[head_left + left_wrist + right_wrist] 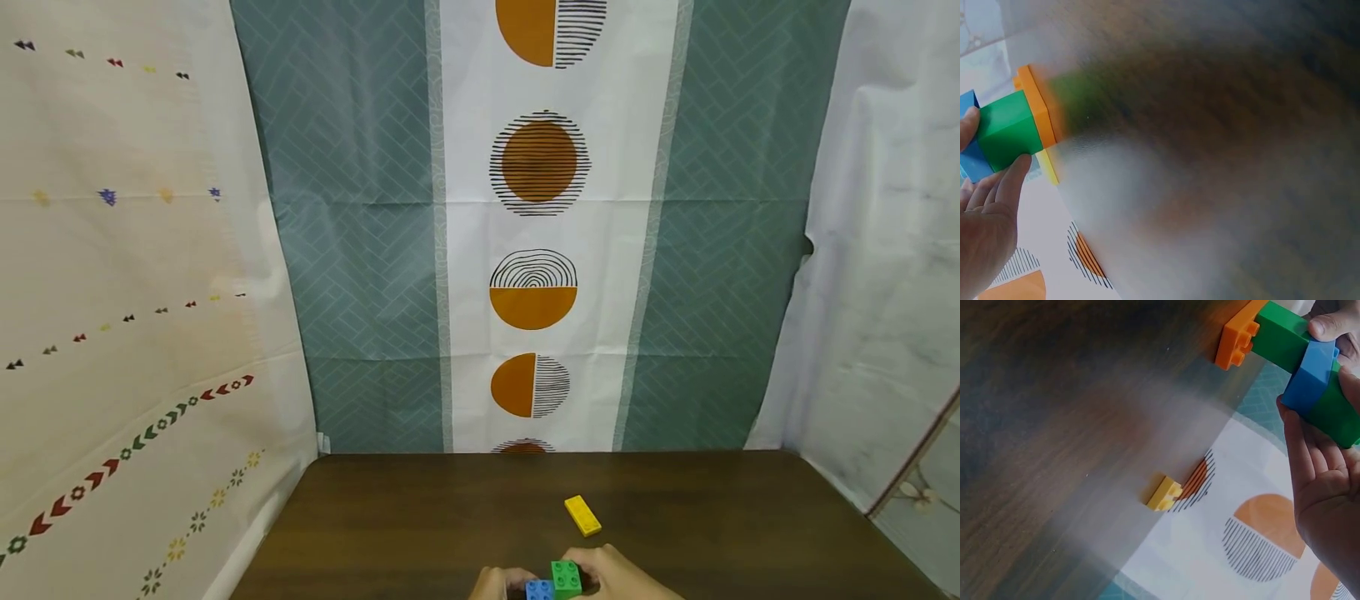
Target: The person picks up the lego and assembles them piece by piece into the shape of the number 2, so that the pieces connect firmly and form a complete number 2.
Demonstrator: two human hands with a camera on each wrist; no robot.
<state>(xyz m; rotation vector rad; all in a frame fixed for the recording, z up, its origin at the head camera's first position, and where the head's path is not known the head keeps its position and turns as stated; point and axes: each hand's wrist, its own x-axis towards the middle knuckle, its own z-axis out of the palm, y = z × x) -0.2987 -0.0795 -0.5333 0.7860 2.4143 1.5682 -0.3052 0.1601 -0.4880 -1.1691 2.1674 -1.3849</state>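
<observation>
While both hands pinch the brick stack (555, 581) at the tabletop's (375, 517) near edge, left hand (497, 585) and right hand (618, 577) fingers curl around it, apparently; yellow brick (582, 515) lies just beyond.

We see a stack of green block (566, 577), blue block (538, 590) and orange plate (1238, 336), held at six o'clock.

Cloth-draped tabletop (420, 517) recording booth

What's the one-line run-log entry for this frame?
left hand: holds block stack | right hand: holds same stack | yellow brick: loose on table, beyond hands
</observation>
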